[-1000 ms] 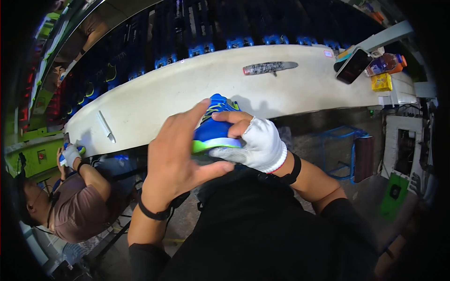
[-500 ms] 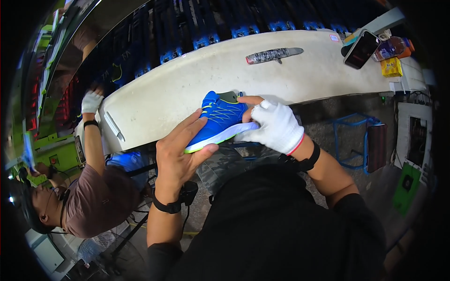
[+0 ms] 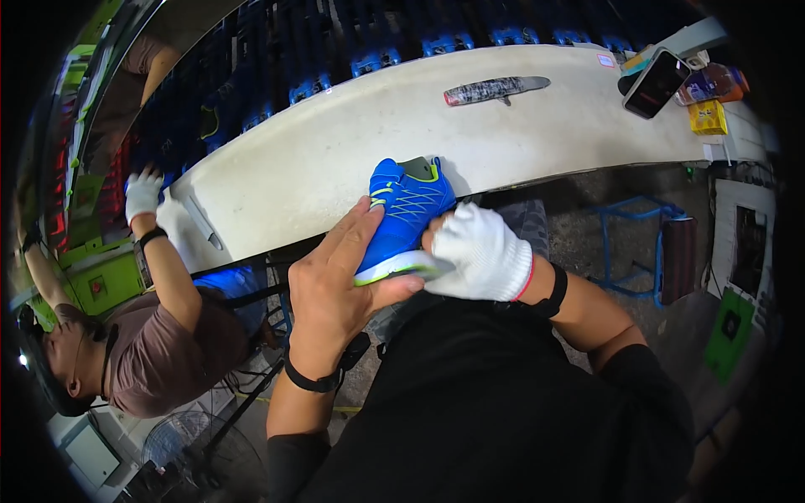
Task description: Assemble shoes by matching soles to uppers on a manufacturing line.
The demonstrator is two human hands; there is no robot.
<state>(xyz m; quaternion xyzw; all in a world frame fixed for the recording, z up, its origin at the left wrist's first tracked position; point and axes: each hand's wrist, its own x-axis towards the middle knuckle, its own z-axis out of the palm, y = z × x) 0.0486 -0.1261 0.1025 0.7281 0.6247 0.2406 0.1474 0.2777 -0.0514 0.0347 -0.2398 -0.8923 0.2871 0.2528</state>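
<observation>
A blue sneaker with yellow-green trim and a white sole is held over the near edge of the pale worktop. A dark grey form fills its opening. My bare left hand is closed round its toe end, fingers over the upper and thumb along the sole. On its right side, my right hand wears a white knitted glove with bare skin showing at the forefinger. Those fingers are curled in against the sneaker's side and sole, and the thumb area is smeared by motion.
On the pale worktop lie a tape-wrapped knife and a narrow metal strip. A phone, bottle and yellow box stand far right. Blue shoes on a rack line the back. A co-worker reaches in at left.
The sneaker has turned, toe toward me, showing more of its top. My right hand has moved from the heel down to the sole's side. The co-worker's gloved hand has shifted left.
</observation>
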